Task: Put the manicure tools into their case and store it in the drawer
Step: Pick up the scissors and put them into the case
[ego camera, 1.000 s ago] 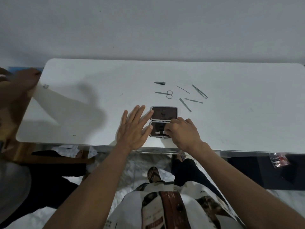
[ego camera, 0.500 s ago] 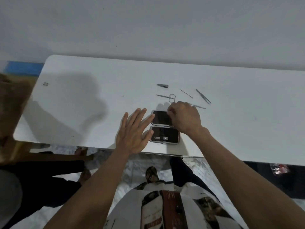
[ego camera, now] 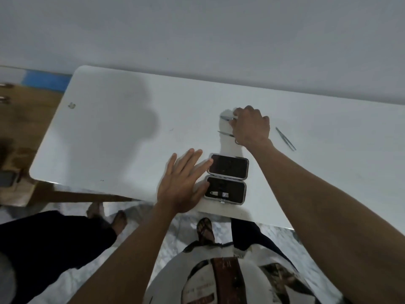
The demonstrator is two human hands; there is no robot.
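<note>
A white worktop [ego camera: 114, 137] is filling the middle of the frame, with a pale wall behind it. Just right of centre and close to the worktop's near edge, the manicure case [ego camera: 226, 178] is lying open, its two dark halves one above the other. In the lower half a small nail clipper [ego camera: 217, 193] is sitting in its slot; the upper half is looking dark and I cannot make out anything in it.

The left hand [ego camera: 183, 183] is resting flat on the worktop with fingers spread, its fingertips touching the left edge of the case. The right hand [ego camera: 251, 127] is reaching further up the frame, knuckles up and fingers curled down over the loose tools. Whether it is actually gripping one I cannot tell, since the fingers are hiding the contact. A pointed metal tool [ego camera: 226, 117] is poking out at the left of that hand beside the fingertips, and the thin blades of the scissors [ego camera: 225, 133] are showing just below it, partly under the hand. A pair of tweezers [ego camera: 285, 138] is lying on the worktop to the right of the hand, apart from it.

At the lower left, another person's bare feet [ego camera: 107, 216] are standing on the marbled floor.
</note>
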